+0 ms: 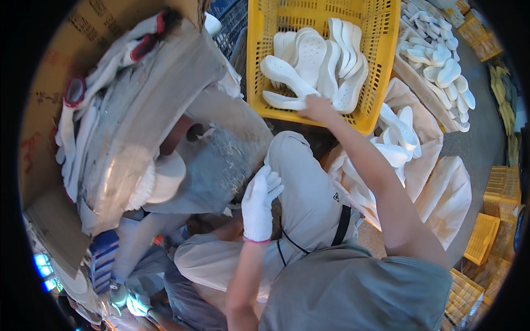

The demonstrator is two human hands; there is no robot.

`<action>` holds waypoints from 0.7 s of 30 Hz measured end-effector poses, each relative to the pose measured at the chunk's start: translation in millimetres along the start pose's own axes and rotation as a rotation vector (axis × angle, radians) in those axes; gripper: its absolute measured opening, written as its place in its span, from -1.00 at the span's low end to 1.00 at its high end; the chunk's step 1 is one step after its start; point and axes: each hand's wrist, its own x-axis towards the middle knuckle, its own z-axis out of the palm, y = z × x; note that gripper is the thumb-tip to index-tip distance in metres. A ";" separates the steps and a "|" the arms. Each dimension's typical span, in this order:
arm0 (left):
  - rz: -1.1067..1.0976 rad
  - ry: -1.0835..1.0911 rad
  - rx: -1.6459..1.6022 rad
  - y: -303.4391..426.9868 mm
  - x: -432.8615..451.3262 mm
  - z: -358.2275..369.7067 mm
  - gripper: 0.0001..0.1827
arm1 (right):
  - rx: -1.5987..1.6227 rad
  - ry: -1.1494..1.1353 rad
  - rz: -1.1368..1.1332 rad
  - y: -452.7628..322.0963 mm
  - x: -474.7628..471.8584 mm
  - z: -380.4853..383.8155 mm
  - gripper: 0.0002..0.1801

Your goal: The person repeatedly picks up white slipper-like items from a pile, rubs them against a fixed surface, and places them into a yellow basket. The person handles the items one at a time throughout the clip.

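My right hand (pixel 319 109), bare, reaches over the near rim of a yellow plastic crate (pixel 285 10). Its fingers are closed around the end of a white foam shoe sole (pixel 278 99); part of the grip is hidden. Several more white soles (pixel 310 51) with small holes lean together inside the crate. Over my lap, my left hand (pixel 260 207) wears a white knit glove with a pink cuff. It is empty, palm partly turned up and fingers loosely apart. Left of it is a cream round wheel (pixel 167 178) under a worn grey hood (pixel 140 111).
Knit gloves (pixel 89 89) lie along the hood, beside a cardboard sheet (pixel 45 124). Cloth sacks (pixel 443 198) and a heap of white soles (pixel 443 70) are at the right. Yellow crates (pixel 482 240) stand beyond. Another person's gloved hand (pixel 138 304) shows at lower left.
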 end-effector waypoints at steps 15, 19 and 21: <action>0.283 0.044 -0.781 24.9 59.8 -22.2 -0.33 | 0.736 0.021 -0.418 -128.8 -221.0 -81.2 -0.22; 0.433 0.010 -0.764 53.3 135.8 -69.2 -0.44 | 0.877 0.356 -0.430 -204.9 -160.5 -44.5 -0.25; 0.372 -0.006 -0.753 58.5 168.9 -101.1 -0.46 | 0.858 0.386 -0.404 -231.7 -146.3 -31.4 -0.28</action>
